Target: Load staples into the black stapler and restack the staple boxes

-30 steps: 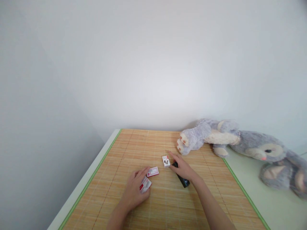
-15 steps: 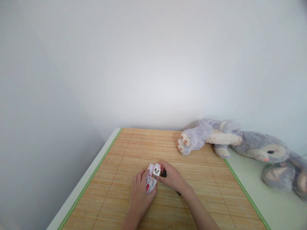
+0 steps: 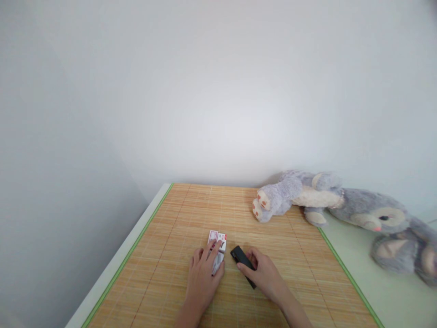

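Observation:
My left hand (image 3: 204, 275) is laid over a close group of small cardboard boxes, its fingers on top and its thumb against the right side. One white box (image 3: 211, 236) with a pink-red border is at the back left. Beside it sits a white box (image 3: 222, 240) with red print and a dark picture. A third box (image 3: 217, 262), white and grey, lies nearer me, partly covered by my fingers. To the right, my right hand (image 3: 261, 269) grips a long black stapler (image 3: 243, 260), thumb on the near side and fingers on the far side. The stapler lies slanted on the mat.
A bamboo mat (image 3: 205, 205) with green edging covers most of the pale table (image 3: 382, 282). A grey plush rabbit (image 3: 317, 196) lies across the back right, its feet on the mat. The white wall (image 3: 218, 91) rises behind.
My right hand has let go of the box with the dark picture, moved right and nearer me, and taken hold of the stapler. The boxes now sit closer together under my left hand.

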A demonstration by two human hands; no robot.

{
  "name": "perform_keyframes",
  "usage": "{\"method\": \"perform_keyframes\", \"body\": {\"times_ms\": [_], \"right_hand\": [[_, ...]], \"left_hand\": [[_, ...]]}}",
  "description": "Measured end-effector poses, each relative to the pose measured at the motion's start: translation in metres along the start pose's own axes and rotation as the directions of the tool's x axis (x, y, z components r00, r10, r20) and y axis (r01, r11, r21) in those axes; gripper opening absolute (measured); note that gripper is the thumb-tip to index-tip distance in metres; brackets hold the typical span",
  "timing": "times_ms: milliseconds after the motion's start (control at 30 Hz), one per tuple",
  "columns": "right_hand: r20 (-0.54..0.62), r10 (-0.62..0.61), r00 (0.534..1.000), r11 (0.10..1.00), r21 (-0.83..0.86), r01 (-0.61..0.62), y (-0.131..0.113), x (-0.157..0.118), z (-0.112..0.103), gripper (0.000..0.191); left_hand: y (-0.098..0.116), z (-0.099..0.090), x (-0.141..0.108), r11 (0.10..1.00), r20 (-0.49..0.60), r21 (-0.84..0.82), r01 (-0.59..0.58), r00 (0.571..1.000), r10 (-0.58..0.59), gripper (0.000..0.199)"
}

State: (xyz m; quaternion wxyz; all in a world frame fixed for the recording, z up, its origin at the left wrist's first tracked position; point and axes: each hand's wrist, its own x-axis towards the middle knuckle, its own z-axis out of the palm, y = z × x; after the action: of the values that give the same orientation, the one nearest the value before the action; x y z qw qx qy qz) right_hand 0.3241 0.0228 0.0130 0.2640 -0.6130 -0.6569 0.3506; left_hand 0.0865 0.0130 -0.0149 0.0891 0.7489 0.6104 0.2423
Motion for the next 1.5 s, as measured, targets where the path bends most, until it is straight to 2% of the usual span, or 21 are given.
{"method": "perform_keyframes", "body": {"times_ms": [67, 133, 233, 300, 333, 400, 500, 600, 767, 867, 1100, 1333, 1500], "right_hand": [[-0.086, 0.052, 0.995, 0.998, 0.045, -0.049, 0.001, -0.001, 0.007, 0.03], [-0.118, 0.088, 0.989, 0.991, 0.116, -0.074, -0.002, -0.002, 0.018, 0.034], [-0.002, 0.067, 0.998, 0.969, 0.238, -0.064, -0.01, -0.005, 0.034, 0.041], [0.088, -0.013, 0.996, 0.968, 0.249, -0.01, -0.016, -0.007, 0.043, 0.062], [0.112, -0.053, 0.992, 0.974, 0.224, 0.027, -0.019, -0.008, 0.047, 0.07], [0.123, -0.109, 0.986, 0.988, 0.125, 0.093, -0.027, -0.007, 0.056, 0.074], [0.141, -0.151, 0.979, 0.988, -0.023, 0.155, -0.045, 0.0, 0.072, 0.061], [0.17, -0.195, 0.966, 0.973, -0.093, 0.213, -0.066, 0.011, 0.088, 0.045], [0.2, -0.23, 0.952, 0.959, -0.121, 0.257, -0.088, 0.026, 0.108, 0.059], [0.206, -0.219, 0.954, 0.957, -0.146, 0.251, -0.092, 0.031, 0.114, 0.062], [0.186, -0.192, 0.964, 0.958, -0.177, 0.225, -0.089, 0.031, 0.121, 0.063], [0.168, -0.165, 0.972, 0.964, -0.183, 0.195, -0.087, 0.032, 0.124, 0.06], [0.18, -0.14, 0.974, 0.973, -0.158, 0.169, -0.088, 0.03, 0.124, 0.068]], "left_hand": [[-0.001, 0.002, 0.003, 1.0, -0.031, -0.001, 0.022, 0.999, -0.022, 0.061], [-0.003, 0.003, 0.005, 0.999, -0.068, -0.006, 0.038, 0.997, -0.038, 0.057], [-0.012, 0.001, 0.005, 0.998, -0.117, -0.006, 0.061, 0.991, -0.062, 0.053], [-0.02, -0.002, 0.003, 0.997, -0.136, -0.004, 0.083, 0.987, -0.083, 0.052], [-0.024, -0.004, 0.001, 0.996, -0.143, -0.006, 0.093, 0.985, -0.093, 0.051], [-0.032, -0.008, -0.002, 0.994, -0.156, -0.019, 0.108, 0.982, -0.11, 0.049], [-0.046, -0.013, -0.006, 0.992, -0.17, -0.038, 0.122, 0.977, -0.127, 0.045], [-0.064, -0.018, -0.006, 0.988, -0.199, -0.023, 0.153, 0.968, -0.154, 0.045], [-0.095, -0.031, -0.001, 0.981, -0.255, -0.004, 0.192, 0.949, -0.187, 0.044], [-0.103, -0.035, 0.001, 0.98, -0.257, -0.003, 0.199, 0.947, -0.193, 0.043], [-0.105, -0.03, 0.002, 0.979, -0.253, 0.011, 0.205, 0.948, -0.196, 0.043], [-0.109, -0.026, 0.002, 0.988, -0.24, 0.01, 0.151, 0.96, -0.144, 0.044], [-0.11, -0.029, 0.004, 0.992, -0.256, 0.03, 0.121, 0.96, -0.11, 0.044]]}}
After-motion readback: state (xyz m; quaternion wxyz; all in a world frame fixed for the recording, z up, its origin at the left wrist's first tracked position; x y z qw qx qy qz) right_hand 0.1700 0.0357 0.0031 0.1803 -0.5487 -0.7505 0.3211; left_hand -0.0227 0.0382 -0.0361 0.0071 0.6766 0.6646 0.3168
